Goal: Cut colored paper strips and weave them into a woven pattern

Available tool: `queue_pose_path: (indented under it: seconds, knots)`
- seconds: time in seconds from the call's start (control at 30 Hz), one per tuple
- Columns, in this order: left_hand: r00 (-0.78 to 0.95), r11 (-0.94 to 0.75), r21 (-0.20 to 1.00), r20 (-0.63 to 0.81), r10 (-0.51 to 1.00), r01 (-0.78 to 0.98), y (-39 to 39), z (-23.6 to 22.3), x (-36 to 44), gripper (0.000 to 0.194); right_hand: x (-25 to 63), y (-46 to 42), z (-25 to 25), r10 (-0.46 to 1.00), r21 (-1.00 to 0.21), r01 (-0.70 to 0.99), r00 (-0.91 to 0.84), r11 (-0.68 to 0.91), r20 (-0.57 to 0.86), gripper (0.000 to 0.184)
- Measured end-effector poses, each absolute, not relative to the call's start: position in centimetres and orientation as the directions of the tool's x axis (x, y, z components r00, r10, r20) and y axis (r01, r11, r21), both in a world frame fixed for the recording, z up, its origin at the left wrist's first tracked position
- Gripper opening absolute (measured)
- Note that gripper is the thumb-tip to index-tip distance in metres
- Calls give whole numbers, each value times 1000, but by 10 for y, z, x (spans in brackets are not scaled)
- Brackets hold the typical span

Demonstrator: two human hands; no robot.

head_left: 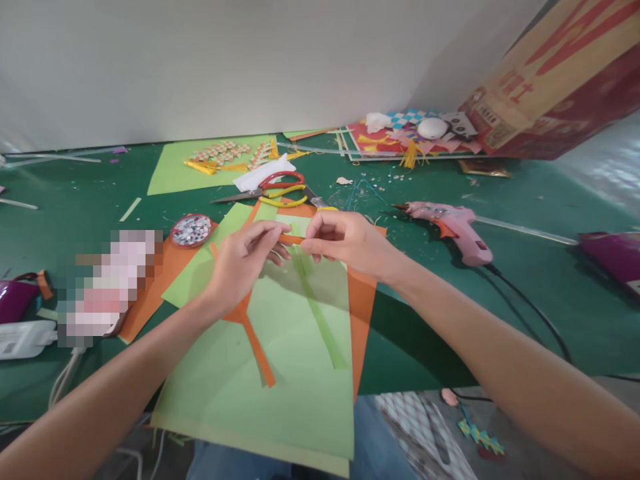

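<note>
Between my hands is a small orange paper strip (293,239), held level above the green paper sheets (290,407). My left hand (247,257) pinches its left end with thumb and finger, the other fingers loosely curled. At the right end, my right hand (345,241) pinches the strip the same way. Below the left hand lies an orange paper cutout (259,347) with a long narrow leg, partly hidden by that hand. A light green paper strip (320,317) runs down the sheets under the right hand. Orange paper (363,313) shows beneath the green sheets.
Beyond my hands lie red-handled scissors (283,178) and yellow-handled scissors (284,201). A pink glue gun (450,227) with a cord rests on the right. To the left are a round dish of sequins (191,230) and a blurred-out phone (113,287). A paper bag (545,87) stands back right.
</note>
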State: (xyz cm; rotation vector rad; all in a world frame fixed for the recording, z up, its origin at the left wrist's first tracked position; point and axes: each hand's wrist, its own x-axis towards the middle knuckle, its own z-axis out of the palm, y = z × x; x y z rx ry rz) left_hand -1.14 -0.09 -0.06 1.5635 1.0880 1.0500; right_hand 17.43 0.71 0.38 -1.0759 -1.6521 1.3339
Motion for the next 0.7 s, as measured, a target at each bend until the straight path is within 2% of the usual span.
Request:
queue_pose_path:
  seconds: [0.23, 0.47, 0.7]
  knots:
    - [215, -196, 964, 156, 964, 181, -2, 0, -10, 19, 174, 7, 3, 937, -981, 165, -347, 103, 40, 28]
    - [207, -144, 983, 119, 971, 110, -4, -2, -10, 26, 174, 8, 2, 947, -982, 164, -319, 96, 39, 34]
    - [230, -190, 970, 153, 961, 149, -2, -4, -12, 25, 174, 9, 2, 947, -976, 195, -319, 96, 29, 39]
